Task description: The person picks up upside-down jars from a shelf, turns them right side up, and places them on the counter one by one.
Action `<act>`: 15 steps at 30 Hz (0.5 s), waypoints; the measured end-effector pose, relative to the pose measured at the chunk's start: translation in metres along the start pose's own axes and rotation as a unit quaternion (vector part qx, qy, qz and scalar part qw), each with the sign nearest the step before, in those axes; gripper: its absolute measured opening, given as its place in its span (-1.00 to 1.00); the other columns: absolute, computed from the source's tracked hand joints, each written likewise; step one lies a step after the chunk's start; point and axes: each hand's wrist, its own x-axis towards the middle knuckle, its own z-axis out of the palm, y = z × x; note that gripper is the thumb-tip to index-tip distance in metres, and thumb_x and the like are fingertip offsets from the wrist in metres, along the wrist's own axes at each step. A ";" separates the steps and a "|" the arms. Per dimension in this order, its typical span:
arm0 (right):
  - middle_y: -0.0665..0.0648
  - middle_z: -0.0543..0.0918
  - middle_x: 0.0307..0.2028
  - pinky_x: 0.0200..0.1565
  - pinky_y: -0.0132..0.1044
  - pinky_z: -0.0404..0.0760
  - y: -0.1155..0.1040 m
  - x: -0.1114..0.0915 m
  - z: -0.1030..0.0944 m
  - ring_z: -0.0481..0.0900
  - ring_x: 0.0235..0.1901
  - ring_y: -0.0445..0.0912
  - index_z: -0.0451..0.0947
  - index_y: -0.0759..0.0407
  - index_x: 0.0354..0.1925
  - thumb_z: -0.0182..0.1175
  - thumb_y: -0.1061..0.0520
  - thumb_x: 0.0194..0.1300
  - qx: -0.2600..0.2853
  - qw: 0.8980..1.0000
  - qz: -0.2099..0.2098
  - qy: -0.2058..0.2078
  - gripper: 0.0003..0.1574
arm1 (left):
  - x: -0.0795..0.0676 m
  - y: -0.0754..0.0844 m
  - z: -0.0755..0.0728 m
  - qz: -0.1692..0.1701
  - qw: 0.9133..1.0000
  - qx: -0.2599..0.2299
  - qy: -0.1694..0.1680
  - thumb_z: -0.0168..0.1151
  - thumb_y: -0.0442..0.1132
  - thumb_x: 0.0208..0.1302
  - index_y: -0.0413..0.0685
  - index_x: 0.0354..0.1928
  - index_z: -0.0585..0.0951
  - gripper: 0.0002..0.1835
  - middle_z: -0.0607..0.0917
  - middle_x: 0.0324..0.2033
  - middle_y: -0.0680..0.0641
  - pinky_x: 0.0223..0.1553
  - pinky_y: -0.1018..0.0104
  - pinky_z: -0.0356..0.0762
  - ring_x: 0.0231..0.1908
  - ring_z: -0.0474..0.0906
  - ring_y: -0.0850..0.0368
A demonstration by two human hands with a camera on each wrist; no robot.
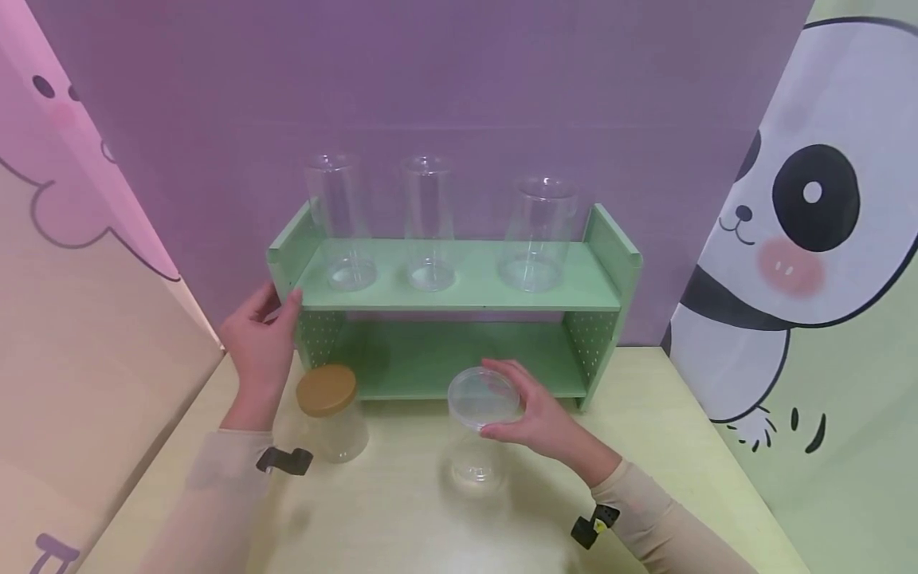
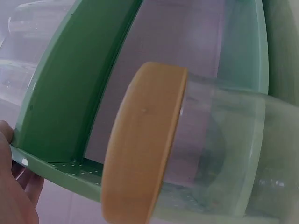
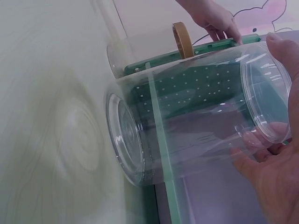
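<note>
My right hand (image 1: 534, 414) grips a clear plastic jar (image 1: 479, 458) near its top, thumb and fingers on opposite sides of the clear lid (image 1: 484, 397). In the right wrist view the round base of the jar (image 3: 126, 140) is close over the table. At the left end of a green two-tier shelf (image 1: 459, 299), my left hand (image 1: 261, 339) holds the side panel, thumb in front and fingers behind. A clear jar with a tan lid (image 1: 327, 391) stands upright on the table beside my left wrist; in the left wrist view its lid (image 2: 145, 140) looms large.
Three clear open-topped containers stand on the upper tier: a tall left one (image 1: 340, 211), a narrower middle one (image 1: 429, 215) and a wider right one (image 1: 539, 231). A purple wall (image 1: 459, 80) rises behind the shelf. The pale table (image 1: 402, 518) extends in front.
</note>
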 end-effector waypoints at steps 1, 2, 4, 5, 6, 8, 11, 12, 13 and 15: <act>0.09 0.49 0.46 0.25 0.09 0.66 0.000 0.000 0.001 0.52 0.29 0.16 0.37 0.00 0.64 0.73 0.10 0.14 -0.001 1.000 0.002 0.000 0.20 | -0.001 -0.001 0.001 0.000 1.000 -0.004 0.005 0.52 -0.20 0.47 -0.05 0.24 0.81 -0.64 0.87 0.01 -0.21 -0.05 0.54 0.76 -0.10 0.75 0.35; 0.08 0.48 0.46 0.25 0.09 0.66 0.001 0.000 0.001 0.52 0.29 0.15 0.38 0.00 0.64 0.73 0.10 0.14 0.000 1.000 0.003 0.001 0.21 | -0.001 -0.002 0.001 -0.002 1.000 -0.008 0.009 0.52 -0.21 0.46 -0.04 0.24 0.82 -0.65 0.86 0.02 -0.23 -0.05 0.54 0.76 -0.10 0.75 0.37; 0.07 0.48 0.45 0.26 0.11 0.65 0.002 0.001 0.003 0.52 0.29 0.15 0.38 0.00 0.63 0.73 0.11 0.13 0.002 1.000 0.006 0.003 0.20 | -0.002 -0.003 0.002 -0.003 1.000 -0.014 0.015 0.52 -0.24 0.45 -0.04 0.22 0.82 -0.66 0.85 0.04 -0.27 -0.05 0.53 0.76 -0.10 0.76 0.38; 0.07 0.48 0.45 0.26 0.11 0.65 0.002 0.002 0.005 0.52 0.29 0.15 0.38 -0.01 0.63 0.73 0.10 0.13 0.000 1.000 0.006 0.005 0.20 | -0.002 -0.003 0.002 -0.002 1.000 -0.016 0.016 0.52 -0.26 0.45 -0.04 0.21 0.82 -0.66 0.85 0.04 -0.28 -0.04 0.52 0.76 -0.10 0.76 0.38; 0.07 0.49 0.44 0.26 0.10 0.65 0.003 0.003 0.006 0.52 0.29 0.14 0.38 0.00 0.63 0.73 0.10 0.14 -0.002 1.000 0.006 0.007 0.19 | -0.002 -0.003 0.002 -0.003 1.000 -0.018 0.017 0.52 -0.26 0.45 -0.04 0.21 0.82 -0.67 0.84 0.04 -0.29 -0.04 0.52 0.76 -0.10 0.76 0.38; 0.07 0.49 0.44 0.26 0.09 0.64 0.005 0.007 0.011 0.52 0.29 0.13 0.38 0.00 0.63 0.73 0.09 0.14 -0.001 1.000 0.006 0.008 0.19 | -0.002 -0.002 0.001 -0.008 1.000 -0.020 0.016 0.52 -0.27 0.45 -0.04 0.20 0.82 -0.67 0.84 0.05 -0.29 -0.04 0.51 0.76 -0.10 0.76 0.38; 0.06 0.49 0.44 0.25 0.07 0.65 0.006 0.015 0.019 0.52 0.27 0.11 0.38 0.01 0.63 0.72 0.07 0.16 0.000 1.000 0.005 0.008 0.18 | -0.002 0.000 -0.001 -0.015 1.000 -0.005 0.011 0.50 -0.25 0.46 -0.07 0.20 0.83 -0.67 0.84 0.04 -0.29 -0.05 0.52 0.76 -0.11 0.75 0.38; 0.06 0.48 0.45 0.25 0.07 0.64 0.006 0.018 0.022 0.52 0.27 0.11 0.38 0.01 0.63 0.72 0.07 0.16 0.000 1.000 0.003 0.007 0.18 | -0.002 0.002 -0.001 -0.019 1.000 0.001 0.008 0.50 -0.24 0.46 -0.08 0.20 0.83 -0.67 0.84 0.04 -0.29 -0.06 0.53 0.76 -0.10 0.75 0.39; 0.05 0.48 0.45 0.25 0.06 0.65 0.005 0.021 0.025 0.53 0.27 0.10 0.38 0.00 0.63 0.72 0.07 0.16 0.000 1.000 0.002 0.006 0.18 | -0.002 0.003 -0.002 -0.023 1.000 0.008 0.006 0.50 -0.23 0.46 -0.09 0.20 0.83 -0.67 0.85 0.04 -0.28 -0.07 0.54 0.76 -0.10 0.74 0.39; 0.04 0.48 0.46 0.23 0.06 0.66 0.003 0.028 0.032 0.53 0.27 0.09 0.38 0.00 0.64 0.73 0.07 0.16 -0.003 1.000 -0.003 0.003 0.19 | -0.001 0.006 -0.002 -0.028 0.999 0.019 0.002 0.49 -0.21 0.46 -0.09 0.19 0.83 -0.68 0.85 0.04 -0.27 -0.09 0.57 0.74 -0.09 0.74 0.39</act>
